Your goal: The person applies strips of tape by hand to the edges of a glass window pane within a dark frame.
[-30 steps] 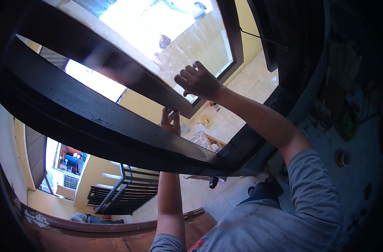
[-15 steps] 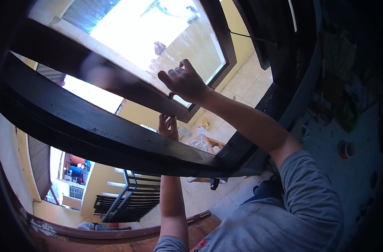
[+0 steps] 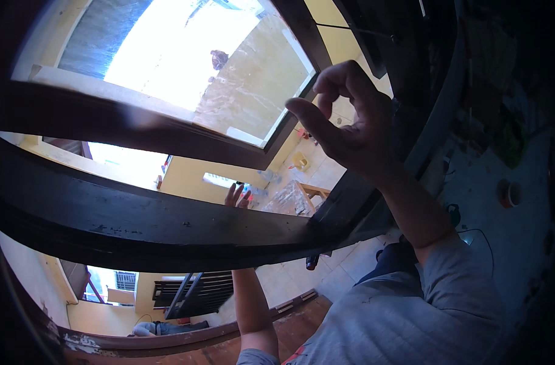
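Note:
A dark brown wooden window sash stands swung outward before me, with a pale strip along the lower edge of its glass pane. Raised beside the sash's right side is my right hand, its thumb and index finger curved into a C with a gap between the tips. I see nothing in it. My left arm passes under the black window frame. Beyond that bar, the spread fingers of my left hand show below the sash's lower corner; the palm and wrist are hidden behind the bar.
A thin dark rod links the sash to the frame at upper right. Outside lie a small wooden-edged table, a yellow container and tiled floor. Black metal railings stand lower left. An orange-and-white cup sits at far right.
My right hand has moved right, away from the sash's lower corner and closer to me. My left fingers have spread a little. The view has shifted, so the sash sits farther left.

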Action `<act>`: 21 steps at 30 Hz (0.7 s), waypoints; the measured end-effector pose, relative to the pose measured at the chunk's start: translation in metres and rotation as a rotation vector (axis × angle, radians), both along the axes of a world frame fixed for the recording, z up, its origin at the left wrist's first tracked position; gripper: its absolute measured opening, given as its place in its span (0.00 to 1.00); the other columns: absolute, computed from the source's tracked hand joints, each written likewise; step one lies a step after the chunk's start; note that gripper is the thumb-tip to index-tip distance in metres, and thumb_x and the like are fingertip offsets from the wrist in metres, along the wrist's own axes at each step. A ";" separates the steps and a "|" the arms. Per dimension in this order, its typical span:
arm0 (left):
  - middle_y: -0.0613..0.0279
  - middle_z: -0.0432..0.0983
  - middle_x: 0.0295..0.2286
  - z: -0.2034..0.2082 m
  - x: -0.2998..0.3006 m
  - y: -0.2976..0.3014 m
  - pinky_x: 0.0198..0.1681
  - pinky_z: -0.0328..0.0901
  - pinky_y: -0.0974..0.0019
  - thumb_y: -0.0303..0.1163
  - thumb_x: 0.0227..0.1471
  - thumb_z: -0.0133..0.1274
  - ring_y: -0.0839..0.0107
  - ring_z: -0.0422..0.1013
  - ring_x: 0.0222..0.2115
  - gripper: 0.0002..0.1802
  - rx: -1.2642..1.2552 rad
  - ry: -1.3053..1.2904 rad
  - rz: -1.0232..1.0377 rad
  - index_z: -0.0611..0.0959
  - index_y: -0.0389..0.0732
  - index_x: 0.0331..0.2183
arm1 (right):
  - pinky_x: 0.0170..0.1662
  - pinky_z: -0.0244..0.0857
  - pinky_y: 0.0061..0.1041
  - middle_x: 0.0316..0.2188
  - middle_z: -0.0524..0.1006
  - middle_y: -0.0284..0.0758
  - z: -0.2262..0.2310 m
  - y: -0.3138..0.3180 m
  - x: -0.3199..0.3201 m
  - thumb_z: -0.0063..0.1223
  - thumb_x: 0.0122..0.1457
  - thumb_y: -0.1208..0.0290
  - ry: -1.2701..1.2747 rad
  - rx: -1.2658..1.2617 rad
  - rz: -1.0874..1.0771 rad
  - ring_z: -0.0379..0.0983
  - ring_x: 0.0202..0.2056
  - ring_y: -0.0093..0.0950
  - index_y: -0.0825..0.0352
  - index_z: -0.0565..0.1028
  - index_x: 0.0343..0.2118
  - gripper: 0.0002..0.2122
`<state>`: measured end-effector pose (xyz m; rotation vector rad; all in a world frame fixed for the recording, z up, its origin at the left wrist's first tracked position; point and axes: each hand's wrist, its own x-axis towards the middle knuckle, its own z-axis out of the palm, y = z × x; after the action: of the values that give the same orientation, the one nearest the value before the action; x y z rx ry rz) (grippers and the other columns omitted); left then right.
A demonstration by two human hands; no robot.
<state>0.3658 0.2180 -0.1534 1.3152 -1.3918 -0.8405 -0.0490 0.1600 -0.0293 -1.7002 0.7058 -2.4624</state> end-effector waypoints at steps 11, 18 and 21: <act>0.46 0.75 0.58 -0.047 -0.034 0.197 0.62 0.67 0.54 0.39 0.52 0.73 0.53 0.74 0.56 0.43 0.327 -0.453 0.171 0.72 0.35 0.64 | 0.28 0.60 0.17 0.22 0.73 0.27 -0.227 0.115 -0.056 0.66 0.64 0.71 0.021 0.885 0.262 0.70 0.24 0.14 0.64 0.74 0.31 0.10; 0.51 0.82 0.47 0.000 -0.123 0.167 0.58 0.67 0.58 0.44 0.34 0.83 0.58 0.77 0.49 0.43 0.492 -0.474 0.045 0.84 0.35 0.50 | 0.31 0.65 0.20 0.22 0.74 0.28 -0.157 0.080 -0.053 0.65 0.65 0.74 0.026 0.682 0.407 0.69 0.23 0.16 0.66 0.75 0.32 0.08; 0.51 0.82 0.48 -0.007 -0.124 0.163 0.59 0.67 0.58 0.47 0.30 0.85 0.57 0.76 0.50 0.50 0.433 -0.488 0.040 0.82 0.36 0.54 | 0.34 0.69 0.24 0.23 0.75 0.29 -0.112 0.062 -0.060 0.65 0.65 0.75 0.092 0.247 0.404 0.71 0.24 0.19 0.68 0.75 0.33 0.07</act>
<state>0.2420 0.3813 -0.1605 1.9732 -1.6003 -0.8580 -0.1086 0.2215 -0.1408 -1.6744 0.5762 -1.9528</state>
